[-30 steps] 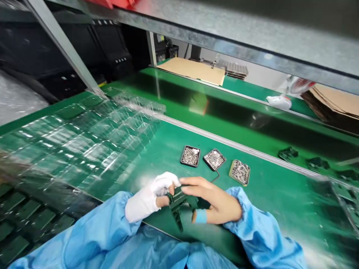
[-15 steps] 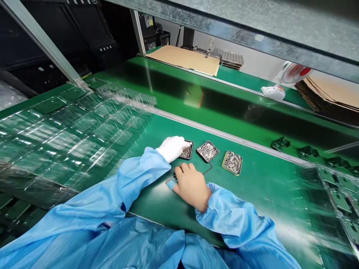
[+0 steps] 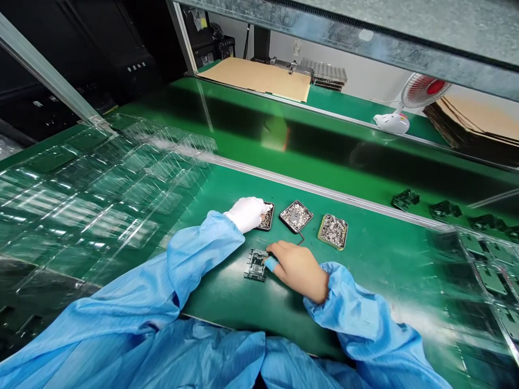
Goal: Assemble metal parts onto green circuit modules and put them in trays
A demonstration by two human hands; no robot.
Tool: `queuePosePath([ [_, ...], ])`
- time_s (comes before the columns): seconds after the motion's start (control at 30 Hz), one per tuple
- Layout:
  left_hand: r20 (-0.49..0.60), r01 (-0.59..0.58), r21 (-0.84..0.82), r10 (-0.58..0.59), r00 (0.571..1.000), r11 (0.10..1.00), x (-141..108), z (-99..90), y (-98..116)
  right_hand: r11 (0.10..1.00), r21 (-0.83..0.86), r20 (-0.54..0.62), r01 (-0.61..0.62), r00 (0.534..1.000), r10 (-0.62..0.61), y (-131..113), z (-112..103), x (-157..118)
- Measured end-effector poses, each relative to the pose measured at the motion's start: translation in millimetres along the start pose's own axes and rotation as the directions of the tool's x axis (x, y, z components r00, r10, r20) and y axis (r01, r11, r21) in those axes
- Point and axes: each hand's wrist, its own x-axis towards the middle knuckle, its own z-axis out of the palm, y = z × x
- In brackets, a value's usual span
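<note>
My left hand [image 3: 246, 213], in a white glove, reaches into the leftmost small square tray [image 3: 267, 217] of tiny metal parts. Its fingers are drawn together at the tray; what they pinch is too small to make out. On the green mat lies a small circuit board [image 3: 255, 266] with silvery parts. My bare right hand [image 3: 298, 268], a blue cover on its thumb, has closed fingers at the board's right edge. Just beyond that hand, a thin bent dark rod [image 3: 301, 238] lies partly hidden. The middle tray [image 3: 295, 216] and the right tray [image 3: 333, 232] also hold small metal parts.
Clear plastic compartment trays [image 3: 101, 178] cover the left side. Another clear tray [image 3: 492, 270] with green boards stands at right. Several dark board assemblies [image 3: 405, 200] sit behind the metal rail [image 3: 300, 188]. A small fan [image 3: 393, 122] and cardboard sheets [image 3: 259, 78] are farther back.
My right hand has drawn back to the right, uncovering most of the circuit board. My left hand stays at the leftmost tray. The view has shifted slightly.
</note>
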Motion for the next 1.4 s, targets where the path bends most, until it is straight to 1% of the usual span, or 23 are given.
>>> queuePosePath([
  [0.1,-0.053,0.01,-0.074,-0.013,0.999,0.997,0,-2.8,-5,1.0,0.017,-0.023,-0.003,1.0,0.003,2,-2,0],
  [0.17,-0.105,0.021,-0.142,-0.036,0.994,0.99,-3,-6.5,-9,0.999,0.05,-0.074,-0.007,0.997,0.011,6,-5,2],
  [0.27,-0.154,0.026,-0.247,-0.066,0.986,0.969,-12,-13.3,-11,0.993,0.119,-0.214,0.004,0.977,0.022,14,-10,8],
  [0.33,-0.149,0.006,-0.37,-0.066,0.987,0.929,-24,-18.3,-7,0.986,0.152,-0.345,0.061,0.939,-0.005,18,-12,14],
  [0.37,-0.129,-0.009,-0.476,-0.059,0.99,0.88,-31,-20.7,-3,0.982,0.155,-0.409,0.109,0.912,-0.036,19,-12,17],
  [0.4,-0.095,-0.016,-0.594,-0.051,0.994,0.804,-37,-23.0,1,0.976,0.145,-0.462,0.163,0.884,-0.079,20,-12,19],
  [0.47,0.004,0.015,-0.791,-0.019,1.0,0.612,-50,-26.5,9,0.96,0.089,-0.514,0.264,0.838,-0.182,19,-13,23],
  [0.5,0.049,0.041,-0.844,0.0,0.999,0.535,-54,-27.6,12,0.954,0.048,-0.512,0.297,0.827,-0.232,18,-13,24],
  [0.57,0.085,0.059,-0.877,0.034,0.996,0.477,-60,-28.1,16,0.943,-0.038,-0.458,0.332,0.833,-0.311,15,-14,24],
  [0.67,0.066,0.001,-0.877,0.118,0.991,0.48,-61,-26.0,18,0.923,-0.126,-0.332,0.364,0.861,-0.385,12,-17,21],
  [0.73,0.084,-0.012,-0.862,0.166,0.983,0.507,-62,-24.7,18,0.911,-0.137,-0.29,0.389,0.864,-0.413,11,-19,19],
  [0.8,0.079,-0.018,-0.857,0.167,0.983,0.515,-66,-25.2,20,0.917,-0.078,-0.333,0.392,0.857,-0.394,11,-21,18],
  [0.87,0.032,-0.046,-0.875,0.151,0.988,0.483,-72,-27.0,23,0.92,0.076,-0.417,0.385,0.85,-0.322,11,-22,17],
  [0.97,-0.03,-0.066,-0.92,0.099,0.995,0.386,-81,-29.4,29,0.854,0.361,-0.501,0.374,0.851,-0.161,8,-23,17],
  [1.0,-0.031,-0.057,-0.933,0.078,0.996,0.357,-83,-29.8,30,0.825,0.426,-0.509,0.372,0.852,-0.122,6,-23,17],
  [1.07,-0.012,-0.028,-0.948,0.054,0.998,0.318,-85,-30.1,32,0.79,0.485,-0.522,0.375,0.849,-0.083,3,-22,17],
  [1.13,0.005,-0.014,-0.947,0.059,0.998,0.321,-87,-29.8,33,0.791,0.47,-0.53,0.391,0.842,-0.101,1,-22,16],
  [1.2,-0.024,-0.036,-0.929,0.036,0.999,0.368,-91,-27.9,32,0.799,0.438,-0.544,0.412,0.829,-0.13,1,-23,14],
  [1.27,-0.138,-0.102,-0.889,-0.049,0.989,0.446,-99,-21.7,29,0.792,0.435,-0.558,0.429,0.818,-0.137,4,-25,11],
  [1.3,-0.213,-0.147,-0.856,-0.08,0.974,0.495,-104,-16.3,26,0.786,0.441,-0.562,0.433,0.816,-0.134,7,-26,10],
  [1.33,-0.276,-0.186,-0.813,-0.086,0.957,0.551,-109,-9.1,23,0.784,0.447,-0.565,0.43,0.815,-0.126,10,-26,8],
  [1.37,-0.306,-0.206,-0.765,-0.062,0.95,0.611,-115,-0.4,20,0.789,0.448,-0.562,0.42,0.819,-0.117,13,-25,6],
  [1.4,-0.294,-0.209,-0.717,-0.017,0.956,0.665,-119,9.4,17,0.798,0.445,-0.554,0.407,0.825,-0.112,16,-23,5],
])
